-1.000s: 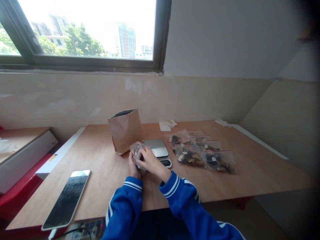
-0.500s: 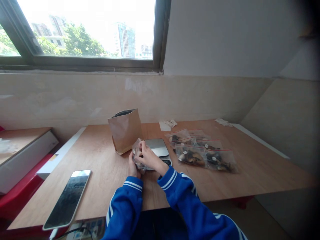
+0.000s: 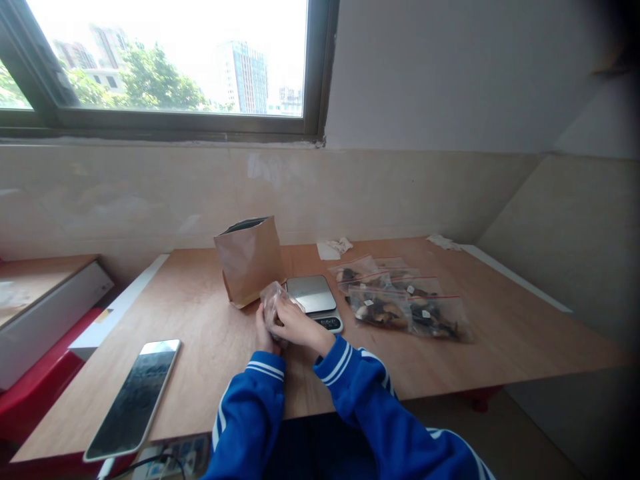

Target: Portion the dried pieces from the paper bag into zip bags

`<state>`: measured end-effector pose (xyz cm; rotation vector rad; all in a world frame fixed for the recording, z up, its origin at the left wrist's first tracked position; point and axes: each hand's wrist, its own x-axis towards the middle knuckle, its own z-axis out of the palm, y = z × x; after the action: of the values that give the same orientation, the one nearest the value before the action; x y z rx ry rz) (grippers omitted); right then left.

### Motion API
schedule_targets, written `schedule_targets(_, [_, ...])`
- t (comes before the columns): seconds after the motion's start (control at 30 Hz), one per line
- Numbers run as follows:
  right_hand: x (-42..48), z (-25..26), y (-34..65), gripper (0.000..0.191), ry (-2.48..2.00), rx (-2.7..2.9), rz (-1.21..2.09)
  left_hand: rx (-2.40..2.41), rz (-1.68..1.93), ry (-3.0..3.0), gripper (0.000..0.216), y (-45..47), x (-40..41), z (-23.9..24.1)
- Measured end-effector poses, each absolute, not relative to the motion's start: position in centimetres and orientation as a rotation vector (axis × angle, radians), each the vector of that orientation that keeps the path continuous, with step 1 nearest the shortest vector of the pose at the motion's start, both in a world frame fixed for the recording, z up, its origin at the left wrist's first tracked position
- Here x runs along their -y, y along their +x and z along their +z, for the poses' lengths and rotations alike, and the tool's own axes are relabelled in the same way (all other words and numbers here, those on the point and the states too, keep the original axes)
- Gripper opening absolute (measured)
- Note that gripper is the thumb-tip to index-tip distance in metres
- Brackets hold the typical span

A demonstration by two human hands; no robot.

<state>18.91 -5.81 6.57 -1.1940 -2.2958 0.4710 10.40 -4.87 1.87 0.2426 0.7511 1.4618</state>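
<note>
My left hand [image 3: 265, 332] is wrapped round the left side of a clear plastic zip bag [image 3: 273, 296]. My right hand [image 3: 297, 326] comes over the bag from the right, its fingers curled against it and partly hidden by the plastic. What lies inside this bag is mostly covered by my hands. Just behind them a kitchen scale [image 3: 313, 294] stands on the table, its steel plate bare and its dark display facing me. A brown paper bag [image 3: 250, 260] stands upright with its top open, close behind my left hand.
Several filled zip bags [image 3: 383, 313] with red seals and white labels lie right of the scale. A phone [image 3: 134, 400] with a cable rests at the left on the wooden table [image 3: 210, 360]. Crumpled tissue [image 3: 340, 247] sits near the wall, under the window.
My right hand has lowered slightly and its fingers now sit further behind the plastic. The bag has turned a little, and more of the scale's display shows. The view has shifted slightly.
</note>
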Motion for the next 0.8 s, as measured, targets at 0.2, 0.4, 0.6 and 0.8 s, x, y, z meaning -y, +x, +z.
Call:
schedule_targets(0.2, [5.1,6.0,18.5,0.018,-1.08,2.196,0.408,-0.724,1.449,0.163,0.037,10.2,4.4,1.3])
schedule_targets(0.4, [4.3,6.8,19.7,0.022,-1.056,2.253,0.666,-0.708,1.458,0.165,0.038,10.5,4.4,1.7])
schedule_targets(0.6, [3.6,7.5,20.9,0.015,-1.033,2.358,0.984,-0.71,1.418,0.173,0.04,10.3,4.2,1.2])
schedule_targets(0.8, [3.6,7.0,20.0,0.013,-1.032,2.244,0.868,-0.704,1.446,0.181,0.035,10.0,4.0,0.2])
